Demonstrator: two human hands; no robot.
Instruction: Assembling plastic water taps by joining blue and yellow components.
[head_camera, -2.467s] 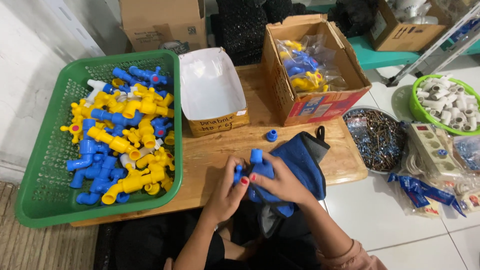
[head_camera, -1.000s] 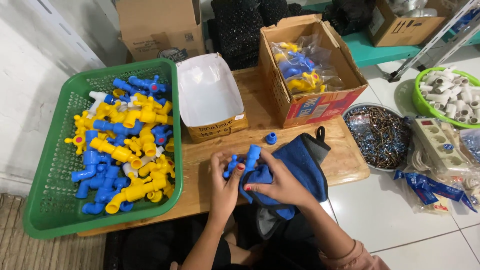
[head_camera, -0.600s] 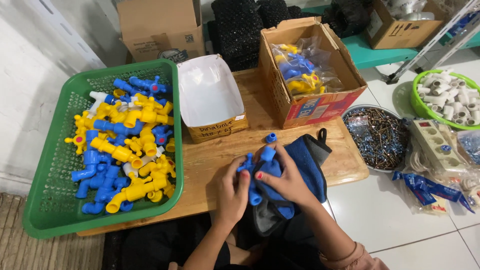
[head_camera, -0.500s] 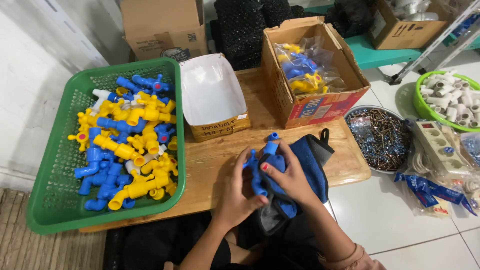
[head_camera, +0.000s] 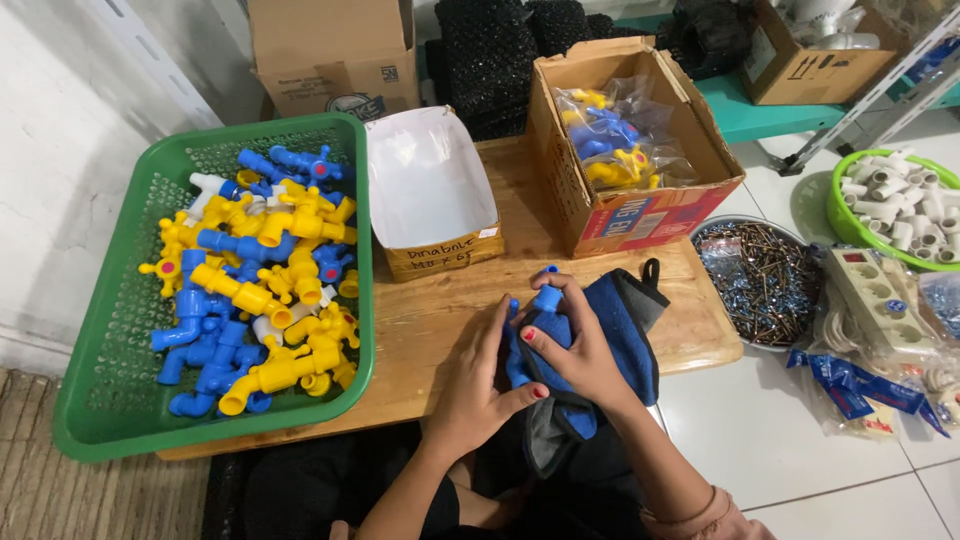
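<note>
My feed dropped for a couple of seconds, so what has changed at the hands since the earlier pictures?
Both hands, left hand and right hand, kept their grip on the blue plastic tap and blue cloth, turning and rubbing the tap and shifting it slightly away from the body, next to the small blue cap. The green basket, white-lined box and cardboard box stayed put.

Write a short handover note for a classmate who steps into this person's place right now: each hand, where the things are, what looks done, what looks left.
Left hand: rests against the blue plastic tap, steadying it from the left.
Right hand: fingers press the blue cloth around the tap, whose end sticks out above.
Things: green basket at left, piled with blue and yellow taps; open white-lined box, with nothing in it; cardboard box holding bagged taps.
Done: one tap is in hand, being wiped.
Left: the basket pile appears untouched.
</note>
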